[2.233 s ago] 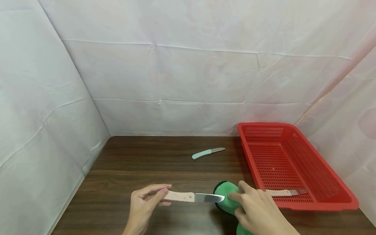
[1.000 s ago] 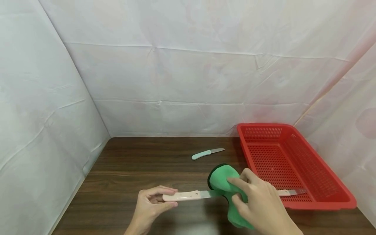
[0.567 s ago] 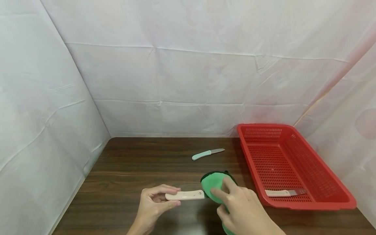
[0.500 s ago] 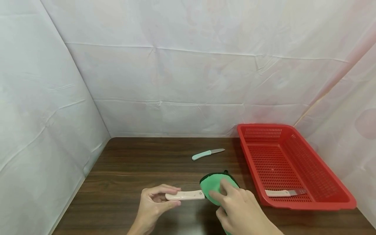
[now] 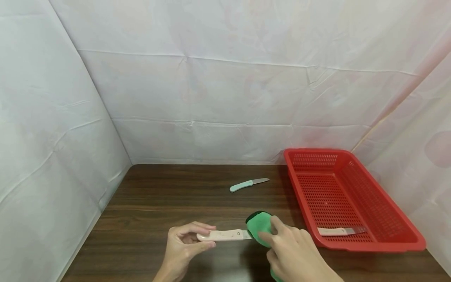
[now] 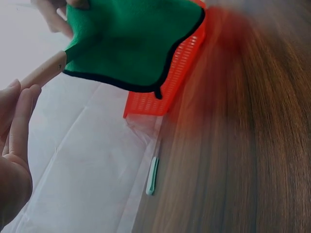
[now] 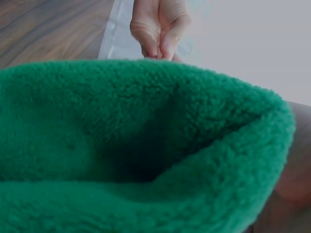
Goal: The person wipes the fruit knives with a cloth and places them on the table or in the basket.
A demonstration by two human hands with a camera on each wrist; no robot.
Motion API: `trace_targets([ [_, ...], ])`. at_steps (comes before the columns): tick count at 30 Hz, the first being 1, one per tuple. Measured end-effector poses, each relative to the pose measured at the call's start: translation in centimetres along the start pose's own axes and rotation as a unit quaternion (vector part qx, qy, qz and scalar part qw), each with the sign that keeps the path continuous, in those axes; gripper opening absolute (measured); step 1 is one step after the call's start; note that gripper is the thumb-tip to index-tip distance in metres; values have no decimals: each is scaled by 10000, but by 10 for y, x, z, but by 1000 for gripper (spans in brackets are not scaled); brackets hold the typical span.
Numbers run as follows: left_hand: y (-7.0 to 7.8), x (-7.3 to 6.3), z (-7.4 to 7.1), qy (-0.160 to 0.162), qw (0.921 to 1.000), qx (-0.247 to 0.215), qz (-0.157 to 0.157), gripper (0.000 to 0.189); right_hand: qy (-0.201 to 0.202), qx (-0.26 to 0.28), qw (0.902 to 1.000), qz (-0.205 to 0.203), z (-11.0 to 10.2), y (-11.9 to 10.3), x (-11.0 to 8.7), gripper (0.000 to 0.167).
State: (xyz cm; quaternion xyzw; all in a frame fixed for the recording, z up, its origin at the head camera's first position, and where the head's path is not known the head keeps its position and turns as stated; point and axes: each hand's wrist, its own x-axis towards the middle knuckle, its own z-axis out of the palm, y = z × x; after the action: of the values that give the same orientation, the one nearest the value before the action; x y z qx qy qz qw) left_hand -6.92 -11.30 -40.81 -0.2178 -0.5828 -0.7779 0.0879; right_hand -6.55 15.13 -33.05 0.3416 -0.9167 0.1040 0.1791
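My left hand (image 5: 186,244) pinches the pale wooden handle of a small knife (image 5: 225,235) between thumb and fingers, with the blade pointing right. A green cloth (image 5: 258,227) with black edging is folded over most of the blade; only a short strip of metal shows beside the handle. Through that cloth my right hand (image 5: 294,244) grips the blade. In the left wrist view the cloth (image 6: 136,48) hangs spread out past the handle (image 6: 44,70). Its fluffy fold (image 7: 97,116) fills the right wrist view and hides the blade there, with the left hand (image 7: 160,24) beyond.
A mint-handled knife (image 5: 242,186) lies farther back on the dark wooden table (image 5: 158,196). To the right stands a red perforated basket (image 5: 370,246) holding another wooden-handled knife (image 5: 332,232). White sheeting (image 5: 211,98) hangs behind and at both sides.
The blade, bare at first, became covered as my right hand brought the cloth left up to the handle. Since then the cloth has slid slightly right along it. My left hand moved slightly right.
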Motion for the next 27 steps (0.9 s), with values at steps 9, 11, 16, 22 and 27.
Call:
trace_targets([
  [9,3,-2,-8,-67,9999,-84,-43,21,262,-225,9994,-7,0,9,-9,35],
  [11,3,-2,-10,-93,9999,-104,-9,22,368,-242,9990,-19,0,10,-10,37],
  [16,5,-2,-15,-135,9999,-81,24,25,576,-109,9983,23,-3,14,-11,39],
  [22,5,-1,-19,-198,9998,-3,32,25,969,9,9953,65,-9,18,-10,36],
  [27,4,0,-18,-243,9997,62,-11,25,1299,11,9915,-18,-14,17,-6,36],
])
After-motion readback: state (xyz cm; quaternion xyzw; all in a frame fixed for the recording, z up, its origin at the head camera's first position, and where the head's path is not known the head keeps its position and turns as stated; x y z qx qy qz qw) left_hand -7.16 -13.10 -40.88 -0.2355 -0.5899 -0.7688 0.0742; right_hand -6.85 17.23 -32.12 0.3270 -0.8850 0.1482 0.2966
